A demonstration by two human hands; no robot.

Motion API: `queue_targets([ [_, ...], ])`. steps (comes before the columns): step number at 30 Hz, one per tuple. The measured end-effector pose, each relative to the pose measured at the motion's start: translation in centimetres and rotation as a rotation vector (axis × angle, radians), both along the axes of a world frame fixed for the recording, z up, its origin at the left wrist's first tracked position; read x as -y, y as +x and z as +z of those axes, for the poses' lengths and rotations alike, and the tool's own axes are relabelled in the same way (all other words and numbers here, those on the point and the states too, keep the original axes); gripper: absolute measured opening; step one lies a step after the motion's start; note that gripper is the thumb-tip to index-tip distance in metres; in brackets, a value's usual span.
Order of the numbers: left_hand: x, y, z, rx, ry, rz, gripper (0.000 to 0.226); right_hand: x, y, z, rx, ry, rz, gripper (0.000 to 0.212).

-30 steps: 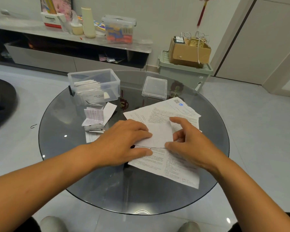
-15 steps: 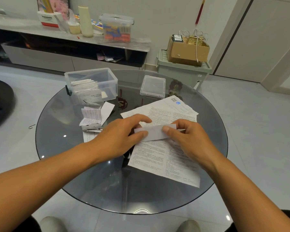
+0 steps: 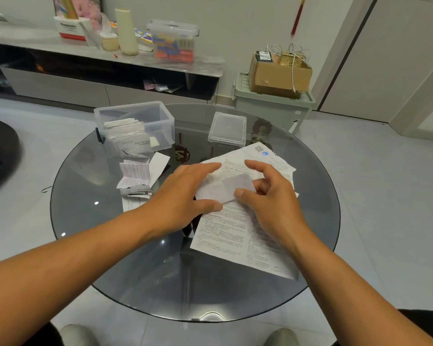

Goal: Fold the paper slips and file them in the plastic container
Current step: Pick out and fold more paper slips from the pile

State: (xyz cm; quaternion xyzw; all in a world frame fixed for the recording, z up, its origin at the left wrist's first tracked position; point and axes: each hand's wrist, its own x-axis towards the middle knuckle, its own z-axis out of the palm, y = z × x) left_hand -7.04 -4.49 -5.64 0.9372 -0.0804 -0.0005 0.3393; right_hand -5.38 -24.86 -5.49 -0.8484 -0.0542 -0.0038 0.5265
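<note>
A small white paper slip (image 3: pixel 223 189), folded over, is held between both hands just above the round glass table (image 3: pixel 90 221). My left hand (image 3: pixel 183 198) grips its left end between thumb and fingers. My right hand (image 3: pixel 265 193) pinches its right end, index finger raised. Large printed sheets (image 3: pixel 238 236) lie under the hands. The clear plastic container (image 3: pixel 135 127) stands open at the table's back left, with several folded slips standing inside. Its lid (image 3: pixel 226 129) rests to the right of it.
A loose pile of folded slips (image 3: pixel 136 178) lies in front of the container, left of my left hand. Behind the table stand a low TV shelf (image 3: pixel 105 78) with boxes and a green bin (image 3: pixel 273 103) carrying a cardboard box. My feet show below the table edge.
The slip went from pressed flat on the sheets to folded into a narrow strip, then lifted slightly between both hands. My right index finger has come up off the paper.
</note>
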Motion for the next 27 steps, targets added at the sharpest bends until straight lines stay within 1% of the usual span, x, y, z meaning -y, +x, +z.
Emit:
queue_targets([
  [1, 0.0, 0.0, 0.0, -0.011, -0.054, -0.004, 0.072, -0.1, 0.0, 0.2, 0.02, 0.033, 0.016, 0.053],
  [2, 0.0, 0.0, 0.1, -0.025, -0.126, -0.005, 0.058, -0.1, -0.1, 0.5, 0.04, 0.065, 0.022, 0.051],
  [3, 0.0, 0.1, 0.2, -0.036, -0.193, 0.005, 0.04, -0.2, -0.1, 0.6, 0.053, 0.1, 0.024, 0.049],
  [4, 0.2, 0.1, 0.5, -0.047, -0.241, 0.023, 0.022, -0.2, -0.1, 0.7, 0.064, 0.132, 0.023, 0.048],
  [5, 0.3, 0.1, 0.6, -0.053, -0.27, 0.044, 0.01, -0.2, -0.2, 0.8, 0.072, 0.171, 0.025, 0.048],
  [6, 0.4, 0.0, 0.9, -0.061, -0.291, 0.062, 0.008, -0.3, -0.3, 0.9, 0.075, 0.215, 0.029, 0.049],
  [8, 0.8, -0.1, 1.2, -0.115, -0.376, 0.1, 0.014, -0.4, -0.5, 1.2, 0.083, 0.303, 0.056, 0.047],
  [9, 0.9, -0.2, 1.3, -0.167, -0.451, 0.119, 0.016, -0.6, -0.6, 1.4, 0.097, 0.328, 0.071, 0.041],
  [11, 1.2, -0.3, 1.8, -0.307, -0.641, 0.143, 0.021, -0.9, -0.7, 1.3, 0.137, 0.3, 0.108, 0.023],
  [13, 1.5, -0.3, 2.3, -0.432, -0.824, 0.155, 0.02, -1.0, -0.9, 0.9, 0.157, 0.207, 0.171, 0.016],
  [15, 1.4, -0.4, 2.8, -0.514, -0.971, 0.153, 0.021, -1.0, -1.1, 0.5, 0.183, 0.097, 0.221, 0.016],
  [19, 0.8, -0.6, 3.4, -0.627, -1.207, 0.136, 0.033, -0.6, -1.3, 0.5, 0.187, -0.019, 0.243, 0.023],
  [20, 0.7, -0.7, 3.5, -0.636, -1.214, 0.123, 0.035, -0.5, -1.4, 0.5, 0.198, -0.06, 0.258, 0.025],
  [22, 0.7, -0.7, 3.3, -0.608, -1.123, 0.11, 0.029, -0.5, -1.5, 0.6, 0.205, -0.079, 0.268, 0.024],
  [24, 0.9, -1.0, 3.1, -0.555, -0.998, 0.102, 0.023, -0.7, -1.5, 0.8, 0.179, 0.033, 0.193, 0.018],
  [26, 1.2, -1.5, 3.2, -0.467, -0.872, 0.08, 0.018, -0.8, -1.2, 0.9, 0.048, 0.17, 0.133, 0.032],
  [27, 1.3, -1.8, 3.3, -0.427, -0.814, 0.07, 0.018, -0.9, -1.1, 1.1, -0.03, 0.21, 0.133, 0.034],
])
